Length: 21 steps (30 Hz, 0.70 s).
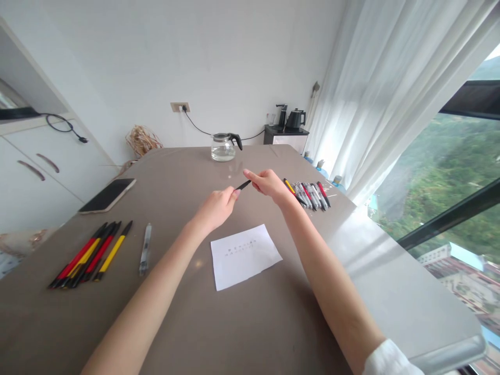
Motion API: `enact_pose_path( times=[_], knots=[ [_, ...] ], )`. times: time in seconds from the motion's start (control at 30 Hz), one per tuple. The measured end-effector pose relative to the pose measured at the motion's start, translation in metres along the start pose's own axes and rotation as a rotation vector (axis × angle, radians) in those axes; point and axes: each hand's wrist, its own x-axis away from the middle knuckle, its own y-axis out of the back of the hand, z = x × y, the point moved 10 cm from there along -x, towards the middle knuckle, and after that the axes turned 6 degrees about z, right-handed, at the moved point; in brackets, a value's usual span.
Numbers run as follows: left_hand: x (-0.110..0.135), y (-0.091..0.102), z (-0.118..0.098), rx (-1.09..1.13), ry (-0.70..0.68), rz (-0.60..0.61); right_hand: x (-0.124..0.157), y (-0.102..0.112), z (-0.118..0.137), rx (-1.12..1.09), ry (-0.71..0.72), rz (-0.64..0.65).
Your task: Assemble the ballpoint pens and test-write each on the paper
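Note:
My left hand [217, 207] and my right hand [269, 183] meet above the middle of the grey table [273, 312], each closed on an end of a thin black pen [242, 185]. Only the short dark stretch between the two hands shows. A white slip of paper [244, 255] with small writing lies on the table just below the hands. To the right of my right hand lies a row of several pens [310, 194], red, yellow and grey.
At the left lie several red, yellow and black pens [90, 255] and one clear pen [145, 249]. A dark phone [108, 195] rests near the left edge. A glass jug [224, 146] stands at the far side. Cabinets are on the left, a curtained window on the right.

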Motion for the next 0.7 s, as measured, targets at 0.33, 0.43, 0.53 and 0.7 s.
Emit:
enact_pose_path(
  times=[0.33, 0.43, 0.53, 0.7],
  knots=[
    [0.001, -0.001, 0.001, -0.342, 0.013, 0.060, 0.008, -0.011, 0.011, -0.166, 0.069, 0.259],
    [0.002, 0.001, -0.002, -0.364, -0.006, 0.056, 0.008, -0.007, 0.006, -0.155, 0.011, 0.209],
    [0.003, 0.003, -0.005, -0.388, -0.037, 0.055, 0.006, -0.004, 0.005, -0.175, 0.022, 0.139],
    [0.006, -0.004, -0.014, -0.425, -0.113, 0.085, 0.009, -0.008, 0.005, -0.270, 0.032, 0.243]
  ],
)
